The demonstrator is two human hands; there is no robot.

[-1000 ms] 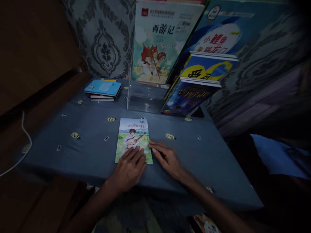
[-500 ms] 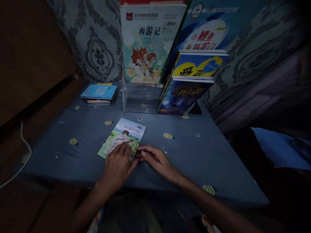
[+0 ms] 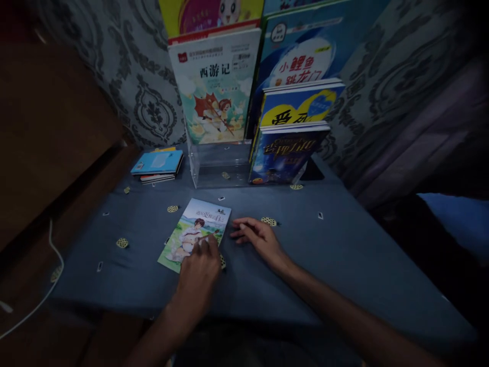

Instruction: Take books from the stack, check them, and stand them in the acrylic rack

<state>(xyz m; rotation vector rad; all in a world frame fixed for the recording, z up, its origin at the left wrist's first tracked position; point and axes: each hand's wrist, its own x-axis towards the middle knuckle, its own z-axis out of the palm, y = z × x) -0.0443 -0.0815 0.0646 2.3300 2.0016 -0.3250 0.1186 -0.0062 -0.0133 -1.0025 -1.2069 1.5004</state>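
Observation:
A thin book (image 3: 193, 232) with a green cover showing a guitar player lies flat and turned at an angle on the blue-clothed table (image 3: 305, 255). My left hand (image 3: 200, 270) presses its fingers on the book's lower right corner. My right hand (image 3: 257, 238) rests palm down on the cloth just right of the book, fingers spread and apart from the book.
A clear acrylic stand (image 3: 221, 163) at the back holds upright picture books (image 3: 214, 86), with more books (image 3: 290, 148) leaning to its right. A small stack of books (image 3: 157, 165) lies at the back left. A white cable (image 3: 42, 295) hangs off the left edge. Patterned wallpaper lies behind.
The book has turned from straight to angled and slid left under my left hand. My right hand came off the book's edge and now lies on the cloth beside it. The view shifted.

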